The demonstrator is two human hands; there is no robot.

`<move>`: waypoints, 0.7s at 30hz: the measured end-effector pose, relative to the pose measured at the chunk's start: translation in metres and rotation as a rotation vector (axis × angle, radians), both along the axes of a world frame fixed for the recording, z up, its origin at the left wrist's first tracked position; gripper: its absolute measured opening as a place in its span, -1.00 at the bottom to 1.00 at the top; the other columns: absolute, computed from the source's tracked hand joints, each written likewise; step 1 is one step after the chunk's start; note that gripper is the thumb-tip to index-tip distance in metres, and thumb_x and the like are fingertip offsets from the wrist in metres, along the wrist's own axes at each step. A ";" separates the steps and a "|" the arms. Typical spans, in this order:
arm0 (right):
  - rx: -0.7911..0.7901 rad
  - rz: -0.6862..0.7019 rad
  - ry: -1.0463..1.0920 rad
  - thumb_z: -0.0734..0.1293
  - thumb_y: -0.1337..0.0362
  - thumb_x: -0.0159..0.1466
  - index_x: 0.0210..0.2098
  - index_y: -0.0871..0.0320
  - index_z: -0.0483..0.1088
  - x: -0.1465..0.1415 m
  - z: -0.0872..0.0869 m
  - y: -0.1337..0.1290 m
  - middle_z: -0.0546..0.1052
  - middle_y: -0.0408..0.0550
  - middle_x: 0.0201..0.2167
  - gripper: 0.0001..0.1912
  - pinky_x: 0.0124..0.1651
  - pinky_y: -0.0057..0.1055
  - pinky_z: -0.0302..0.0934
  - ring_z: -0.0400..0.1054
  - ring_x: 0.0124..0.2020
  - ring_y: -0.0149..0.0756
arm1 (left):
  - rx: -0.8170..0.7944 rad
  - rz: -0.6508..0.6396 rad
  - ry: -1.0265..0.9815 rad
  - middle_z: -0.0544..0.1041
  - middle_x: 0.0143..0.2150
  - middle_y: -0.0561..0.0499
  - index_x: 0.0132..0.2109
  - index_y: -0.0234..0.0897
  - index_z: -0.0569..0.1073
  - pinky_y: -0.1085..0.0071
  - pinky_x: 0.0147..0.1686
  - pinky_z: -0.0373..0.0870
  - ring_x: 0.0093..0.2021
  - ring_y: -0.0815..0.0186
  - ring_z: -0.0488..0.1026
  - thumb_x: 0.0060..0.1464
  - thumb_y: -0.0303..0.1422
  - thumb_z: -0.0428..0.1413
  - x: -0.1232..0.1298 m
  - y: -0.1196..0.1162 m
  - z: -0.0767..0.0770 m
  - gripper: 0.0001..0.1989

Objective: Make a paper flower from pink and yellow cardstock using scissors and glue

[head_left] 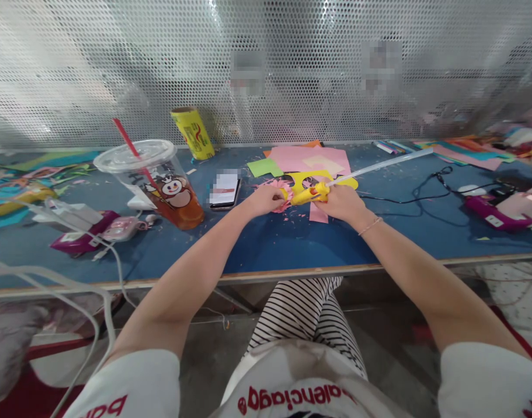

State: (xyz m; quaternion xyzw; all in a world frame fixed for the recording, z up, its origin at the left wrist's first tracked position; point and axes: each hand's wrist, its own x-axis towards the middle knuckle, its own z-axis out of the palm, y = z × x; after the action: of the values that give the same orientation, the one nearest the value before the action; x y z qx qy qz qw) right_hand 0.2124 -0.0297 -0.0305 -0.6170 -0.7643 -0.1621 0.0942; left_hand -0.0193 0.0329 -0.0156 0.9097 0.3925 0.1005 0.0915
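Note:
My right hand [344, 204] is closed around a yellow hot glue gun [306, 195], with a long clear glue stick [383, 166] jutting from its back toward the upper right. The gun's front end points left, close to my left hand [266, 201]. Between the fingers of that hand is a fringed pink paper flower [286, 196], partly covered by my fingers. Whether the nozzle touches the flower I cannot tell. Behind the gun lies a yellow paper piece with cut-out holes [324, 175]. A pink paper strip [318, 213] sticks out below the gun.
Pink paper sheets [292, 157] and a green piece [264, 168] lie behind my hands. To the left are a phone [225, 190], a drink cup with a red straw [172, 194] and a yellow roll [195, 134]. A black cord [391, 201] runs right; a perforated metal screen [292, 69] stands behind.

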 end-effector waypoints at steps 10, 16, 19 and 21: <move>-0.038 0.055 -0.124 0.06 0.17 0.28 0.09 0.45 0.24 -0.006 -0.007 0.003 0.51 0.31 -0.13 -0.47 -0.20 -0.26 0.20 0.41 -0.15 0.01 | -0.053 0.011 -0.043 0.51 -0.48 0.05 -0.32 -0.31 0.58 0.50 -0.46 0.14 -0.50 0.45 0.33 0.02 -0.39 0.02 -0.001 0.002 -0.001 -0.77; -0.108 0.076 -0.133 0.09 0.21 0.28 -0.08 0.41 0.36 -0.008 -0.005 0.003 0.50 0.33 -0.17 -0.57 -0.19 -0.24 0.22 0.41 -0.20 -0.01 | -0.036 0.013 -0.044 0.54 -0.44 0.04 -0.33 -0.30 0.58 0.48 -0.42 0.15 -0.45 0.42 0.34 0.01 -0.38 0.01 -0.001 0.002 -0.001 -0.77; -0.119 0.063 -0.123 0.10 0.20 0.28 -0.06 0.41 0.36 -0.006 -0.003 0.003 0.49 0.33 -0.16 -0.57 -0.19 -0.24 0.22 0.41 -0.19 -0.01 | -0.032 0.012 -0.050 0.53 -0.43 0.04 -0.34 -0.30 0.58 0.47 -0.42 0.14 -0.45 0.42 0.34 0.02 -0.37 0.02 -0.001 0.003 -0.003 -0.77; -0.123 0.056 -0.111 0.10 0.20 0.28 -0.04 0.41 0.35 -0.004 -0.001 0.003 0.49 0.32 -0.14 -0.56 -0.19 -0.24 0.23 0.42 -0.18 0.00 | -0.035 0.014 -0.051 0.53 -0.44 0.04 -0.33 -0.31 0.57 0.47 -0.43 0.13 -0.46 0.42 0.32 0.03 -0.36 0.01 -0.002 0.004 -0.004 -0.76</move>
State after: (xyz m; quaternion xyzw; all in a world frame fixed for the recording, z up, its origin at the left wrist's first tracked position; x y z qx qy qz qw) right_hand 0.2083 -0.0264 -0.0320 -0.5903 -0.7936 -0.1461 0.0181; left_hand -0.0213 0.0373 -0.0194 0.9022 0.3983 0.1174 0.1165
